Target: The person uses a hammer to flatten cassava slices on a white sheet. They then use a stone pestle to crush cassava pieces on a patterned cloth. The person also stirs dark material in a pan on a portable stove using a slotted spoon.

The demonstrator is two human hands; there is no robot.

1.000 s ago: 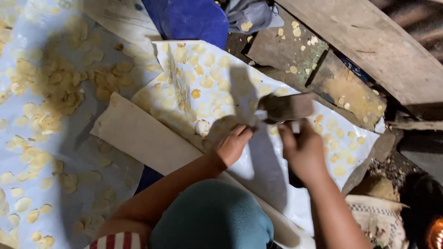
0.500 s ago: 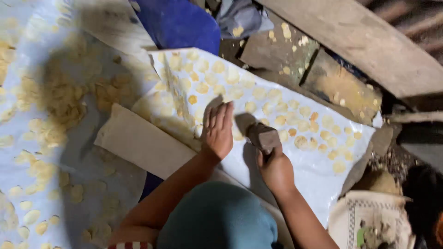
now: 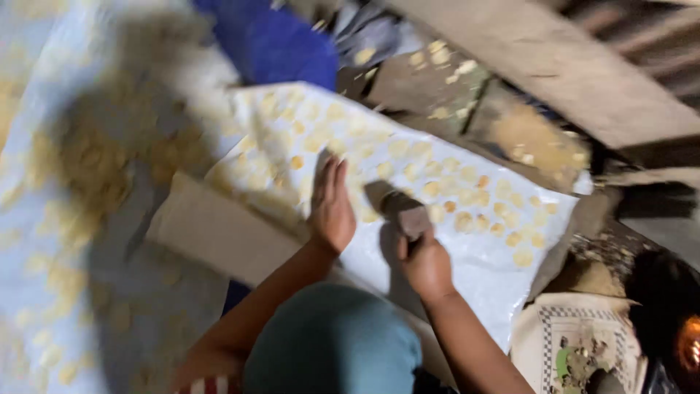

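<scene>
At frame centre the left hand lies flat, fingers together, on a white sheet dotted with small yellow discs, while the right hand just beside it is clamped on a dark wooden block standing on the same sheet. A second disc-covered sheet fills the left of the frame, a pale plank lies between the two, blue cloth sits at top centre, and wooden beams cross the upper right.

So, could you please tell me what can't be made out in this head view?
- Tool in the right hand: blurred, kind unclear.
- Left hand on the white sheet: anything beneath is hidden.
- Yellow discs: motion blur hides detail.
- Orange glow: cut by the right edge.
</scene>
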